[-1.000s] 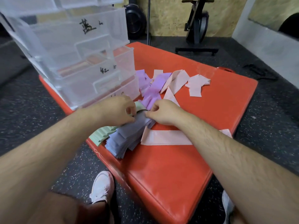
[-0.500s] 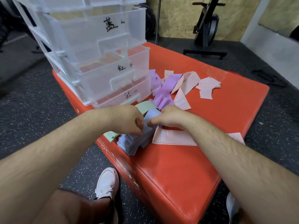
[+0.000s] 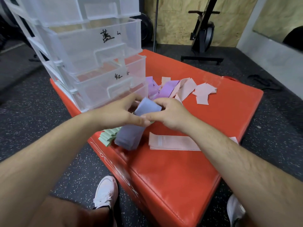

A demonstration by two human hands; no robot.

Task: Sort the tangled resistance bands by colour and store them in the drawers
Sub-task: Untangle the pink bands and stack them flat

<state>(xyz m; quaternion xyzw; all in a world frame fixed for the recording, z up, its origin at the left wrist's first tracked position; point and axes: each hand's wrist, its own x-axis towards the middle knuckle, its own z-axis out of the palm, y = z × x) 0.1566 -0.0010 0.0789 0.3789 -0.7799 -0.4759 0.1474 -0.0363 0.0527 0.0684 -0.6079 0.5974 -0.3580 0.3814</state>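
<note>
— Both hands first: what are they doing?
— Left hand and right hand each have their fingers curled round one folded bundle of blue-grey resistance bands, and the thumbs meet on its near side.
— Where is that bundle?
— Just in front of the clear plastic drawer unit. Its upper end is raised between the hands. Its lower end reaches down to the red padded box the unit stands on.
— The other bands?
— Green bands lie in front of the unit, touching the bundle's lower end. A flat pink band lies in front and to the right of the unit, partly under the right forearm. Purple bands are heaped against the unit's right side, with loose pink bands further right.
— The drawers?
— Two fronts carry handwritten black marks.
</note>
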